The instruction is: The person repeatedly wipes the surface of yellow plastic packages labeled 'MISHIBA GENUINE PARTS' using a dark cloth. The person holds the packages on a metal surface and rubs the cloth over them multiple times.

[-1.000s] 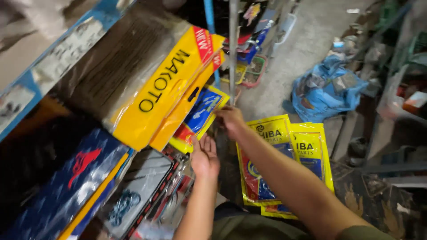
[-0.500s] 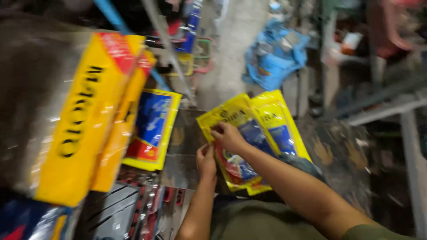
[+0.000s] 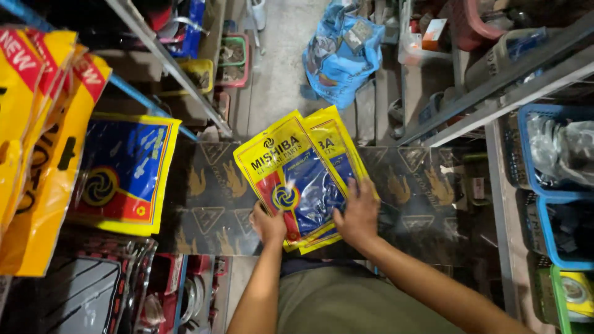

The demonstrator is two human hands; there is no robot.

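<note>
Both packets (image 3: 296,179) lie fanned on the dark board (image 3: 210,210) at centre; left hand (image 3: 268,224) pinches their seven o'clock corner, right hand (image 3: 357,213) presses flat, fingers spread, at five o'clock; packets look gathered, not yet lifted

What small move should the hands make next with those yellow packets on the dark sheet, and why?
Probably square the stack first. The two yellow packets lie fanned, the lower one's top corner sticking out to the right. The left hand pinches the near left edge, while the right hand lies flat on the near right side. Sliding the right hand leftward a little would likely line up the edges on the dark sheet.
</note>
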